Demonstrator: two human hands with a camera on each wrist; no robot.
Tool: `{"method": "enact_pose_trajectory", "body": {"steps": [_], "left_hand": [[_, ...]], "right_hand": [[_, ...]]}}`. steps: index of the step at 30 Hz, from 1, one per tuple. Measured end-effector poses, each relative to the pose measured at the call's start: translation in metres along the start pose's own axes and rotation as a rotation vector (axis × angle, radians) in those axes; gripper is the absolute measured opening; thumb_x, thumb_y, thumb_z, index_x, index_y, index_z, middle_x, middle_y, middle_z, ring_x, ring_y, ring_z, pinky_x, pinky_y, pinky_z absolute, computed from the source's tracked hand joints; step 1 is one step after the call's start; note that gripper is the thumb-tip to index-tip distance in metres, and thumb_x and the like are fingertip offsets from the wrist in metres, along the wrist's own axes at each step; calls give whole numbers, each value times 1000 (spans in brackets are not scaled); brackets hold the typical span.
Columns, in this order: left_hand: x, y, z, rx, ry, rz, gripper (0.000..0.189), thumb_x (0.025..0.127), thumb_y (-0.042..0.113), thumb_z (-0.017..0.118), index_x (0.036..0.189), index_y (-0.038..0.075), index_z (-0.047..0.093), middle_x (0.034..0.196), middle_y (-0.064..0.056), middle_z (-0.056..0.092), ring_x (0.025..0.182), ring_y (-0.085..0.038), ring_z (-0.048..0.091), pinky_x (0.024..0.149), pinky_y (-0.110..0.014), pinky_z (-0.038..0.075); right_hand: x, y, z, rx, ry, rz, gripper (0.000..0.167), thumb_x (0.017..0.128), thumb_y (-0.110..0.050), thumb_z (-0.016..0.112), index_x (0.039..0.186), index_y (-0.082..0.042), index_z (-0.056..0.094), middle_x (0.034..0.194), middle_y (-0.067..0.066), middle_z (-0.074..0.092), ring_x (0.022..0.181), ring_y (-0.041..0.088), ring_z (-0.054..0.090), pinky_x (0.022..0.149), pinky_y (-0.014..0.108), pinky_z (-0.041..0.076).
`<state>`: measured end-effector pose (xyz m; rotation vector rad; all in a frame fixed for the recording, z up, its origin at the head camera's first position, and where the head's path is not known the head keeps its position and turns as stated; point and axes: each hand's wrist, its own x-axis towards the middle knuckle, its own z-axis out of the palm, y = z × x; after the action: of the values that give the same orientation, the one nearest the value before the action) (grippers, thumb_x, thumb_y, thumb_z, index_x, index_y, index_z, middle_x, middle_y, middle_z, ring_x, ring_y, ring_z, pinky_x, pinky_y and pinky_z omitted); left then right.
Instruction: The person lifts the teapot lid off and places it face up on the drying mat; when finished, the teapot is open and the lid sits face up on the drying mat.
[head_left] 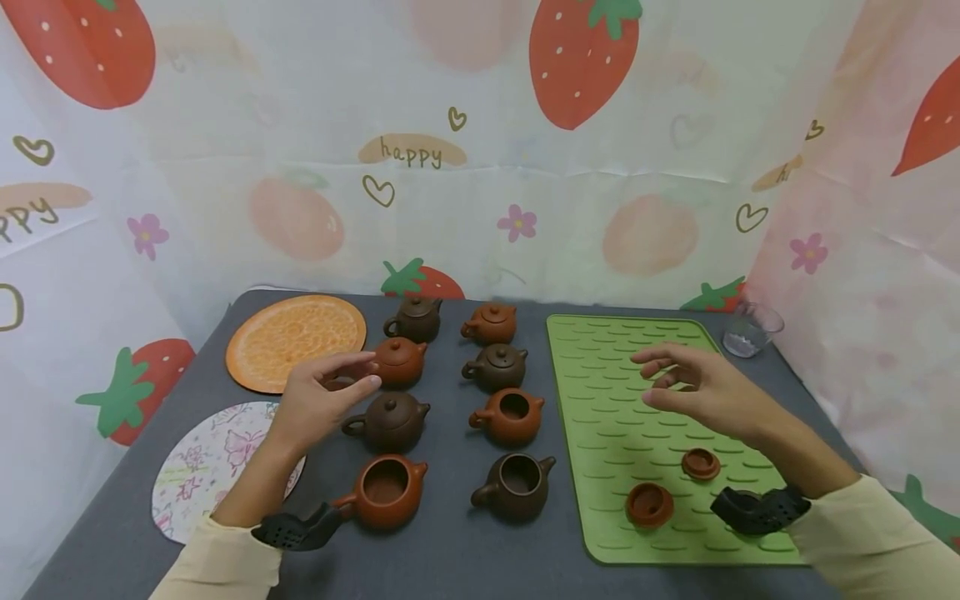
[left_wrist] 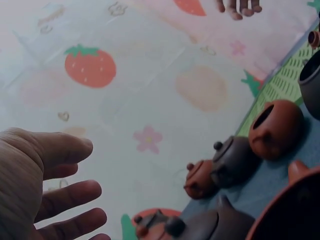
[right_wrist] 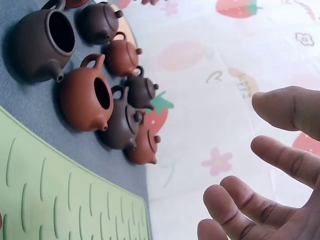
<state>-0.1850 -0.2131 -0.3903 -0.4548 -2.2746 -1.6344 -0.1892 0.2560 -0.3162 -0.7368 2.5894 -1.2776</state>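
My left hand (head_left: 318, 396) hovers by the left row of teapots with loosely bent fingers, holding nothing. Nearest to it are a lidded red-brown teapot (head_left: 400, 363) and a lidded dark brown teapot (head_left: 392, 423). At the front of that row sits a lidless red-brown teapot (head_left: 387, 493). Over the green mat (head_left: 600, 433) hangs my right hand (head_left: 693, 387), its fingers apart and also without anything in them. Two red-brown teapot lids, a larger lid (head_left: 649, 506) and a smaller lid (head_left: 701, 464), lie on the mat below it.
The right row has a lidless dark teapot (head_left: 517, 486), a lidless red-brown teapot (head_left: 512, 417) and two lidded ones behind. An orange round mat (head_left: 296, 342) and a butterfly-patterned round mat (head_left: 202, 467) lie at left. A clear glass (head_left: 752, 330) stands at the back right corner.
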Motion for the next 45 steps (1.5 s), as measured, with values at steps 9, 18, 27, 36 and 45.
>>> {"method": "enact_pose_trajectory", "body": {"steps": [9, 18, 27, 36, 45], "left_hand": [[-11, 4, -6, 51, 3, -83, 29, 87, 2, 71, 116, -5, 67, 103, -20, 68, 94, -15, 64, 76, -21, 50], [-18, -44, -8, -17, -7, -137, 29, 86, 6, 74, 112, -7, 68, 101, -19, 69, 90, -13, 64, 70, -24, 51], [-21, -66, -7, -75, -42, -247, 31, 86, 12, 75, 108, -10, 69, 99, -16, 70, 86, -13, 66, 72, -24, 51], [-26, -74, -8, -77, -27, -270, 28, 85, 11, 77, 103, -9, 71, 96, -15, 71, 85, -12, 63, 69, -22, 50], [-27, -76, -6, -67, -14, -279, 19, 83, 11, 78, 94, -5, 75, 88, -11, 72, 79, -11, 60, 62, -22, 48]], "right_hand": [[5, -2, 4, 12, -9, -49, 39, 95, -15, 65, 132, -11, 55, 119, 13, 56, 97, 28, 59, 75, 37, 52], [9, -8, 11, 23, -6, -67, 38, 94, -14, 66, 130, -12, 57, 117, 12, 57, 96, 27, 59, 73, 38, 52], [19, -17, 18, 22, -21, -43, 38, 94, -18, 67, 131, -14, 57, 118, 10, 57, 97, 27, 59, 75, 39, 52], [41, -29, 36, 49, -53, -53, 38, 92, -19, 69, 129, -15, 59, 115, 10, 58, 96, 27, 59, 76, 42, 50], [65, -39, 56, 59, -107, -47, 39, 93, -22, 68, 130, -17, 58, 114, 9, 57, 97, 23, 59, 75, 46, 49]]}}
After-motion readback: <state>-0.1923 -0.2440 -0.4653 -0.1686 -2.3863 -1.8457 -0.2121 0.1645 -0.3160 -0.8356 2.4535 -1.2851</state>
